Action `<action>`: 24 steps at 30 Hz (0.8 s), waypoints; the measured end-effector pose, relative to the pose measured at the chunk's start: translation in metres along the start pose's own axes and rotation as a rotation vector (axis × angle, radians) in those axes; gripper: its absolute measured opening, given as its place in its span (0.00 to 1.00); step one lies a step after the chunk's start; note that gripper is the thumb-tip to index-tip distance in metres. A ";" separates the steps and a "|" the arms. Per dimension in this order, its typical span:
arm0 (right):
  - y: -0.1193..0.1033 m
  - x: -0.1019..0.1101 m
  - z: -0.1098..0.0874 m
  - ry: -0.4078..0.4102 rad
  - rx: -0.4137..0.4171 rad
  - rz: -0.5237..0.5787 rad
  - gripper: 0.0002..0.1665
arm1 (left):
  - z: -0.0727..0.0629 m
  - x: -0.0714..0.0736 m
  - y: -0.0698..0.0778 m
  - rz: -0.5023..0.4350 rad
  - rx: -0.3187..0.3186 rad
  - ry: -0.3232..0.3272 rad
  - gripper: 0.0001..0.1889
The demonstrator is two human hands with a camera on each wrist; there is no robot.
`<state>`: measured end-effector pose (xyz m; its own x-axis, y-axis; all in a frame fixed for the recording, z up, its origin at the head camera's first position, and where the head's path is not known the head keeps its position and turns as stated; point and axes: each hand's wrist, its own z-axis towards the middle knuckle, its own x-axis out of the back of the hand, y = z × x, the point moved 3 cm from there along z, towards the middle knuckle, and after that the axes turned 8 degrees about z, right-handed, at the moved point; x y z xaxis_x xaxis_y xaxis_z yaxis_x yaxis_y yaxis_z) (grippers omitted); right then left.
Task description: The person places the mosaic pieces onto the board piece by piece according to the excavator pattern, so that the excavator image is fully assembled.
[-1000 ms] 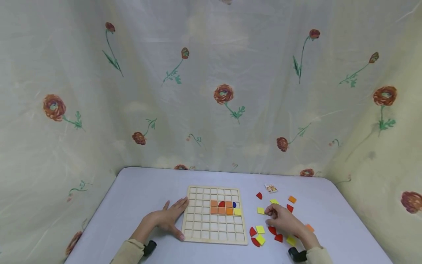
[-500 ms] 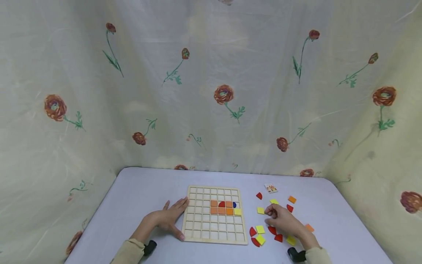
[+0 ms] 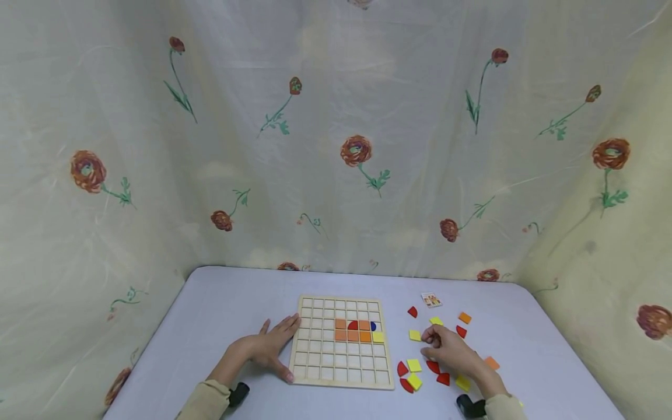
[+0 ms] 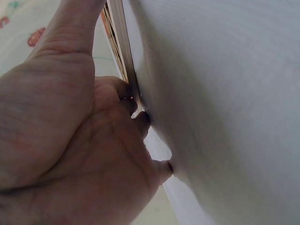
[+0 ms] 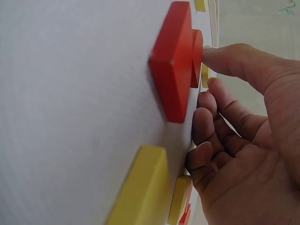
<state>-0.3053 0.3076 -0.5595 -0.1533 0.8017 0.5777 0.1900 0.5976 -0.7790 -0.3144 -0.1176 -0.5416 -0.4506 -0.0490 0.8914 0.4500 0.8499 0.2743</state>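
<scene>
Both hands, left hand (image 3: 269,345) and right hand (image 3: 448,348), held well apart over the tabletop (image 3: 226,303). Rested the left hand, fingers and thumb spread, along the left edge of the gridded wooden board (image 3: 328,361), thumb touching near its closest corner. Had that board lying between the hands, with coloured pieces (image 3: 353,335) set in cells toward the right hand. Bent the right hand's fingers loosely, thumb apart from them, fingertips right by a yellow tile (image 3: 415,335); could not tell whether touching. Had red quarter-round pieces (image 3: 433,367) lying just nearer than the right hand, a picture card (image 3: 431,300) and an orange tile (image 3: 465,318) beyond it. Had a narrow strip of room between the board's right edge and the right hand's fingertips, a wider stretch from the left hand out to the tabletop's left edge.
</scene>
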 end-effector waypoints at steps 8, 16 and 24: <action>-0.003 0.001 -0.003 -0.004 0.022 -0.005 0.19 | 0.000 0.000 0.000 -0.004 -0.008 0.001 0.68; -0.004 0.001 -0.004 -0.006 0.027 0.001 0.19 | 0.002 -0.002 -0.002 -0.009 -0.015 0.001 0.69; -0.002 0.001 -0.004 -0.007 0.021 0.002 0.19 | 0.001 -0.001 -0.001 -0.007 -0.018 0.005 0.69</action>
<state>-0.3023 0.3072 -0.5569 -0.1593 0.8030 0.5743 0.1704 0.5954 -0.7852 -0.3151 -0.1182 -0.5433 -0.4502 -0.0579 0.8910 0.4606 0.8398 0.2873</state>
